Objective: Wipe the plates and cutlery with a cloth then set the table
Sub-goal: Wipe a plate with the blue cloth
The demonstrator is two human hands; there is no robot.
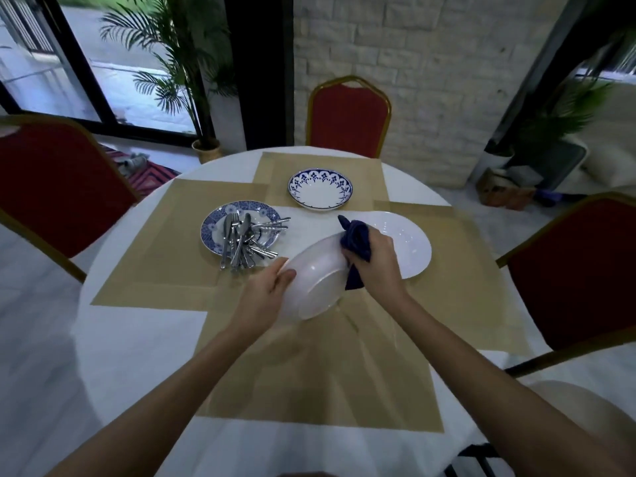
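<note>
Centre of the head view: the left hand (272, 287) grips the left rim of a plain white round plate (315, 280), tilted above a tan placemat (309, 373), while the right hand (377, 259) clutches a bunched dark blue cloth (356, 239) against its upper right rim. Wiping well likely means holding the plate steady and sweeping the cloth across its whole face.

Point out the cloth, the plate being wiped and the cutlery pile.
cloth (356, 239): head view, on the bunched upper fold.
plate being wiped (315, 280): head view, on its bare white centre.
cutlery pile (241, 237): head view, on the middle of the heap.
</note>
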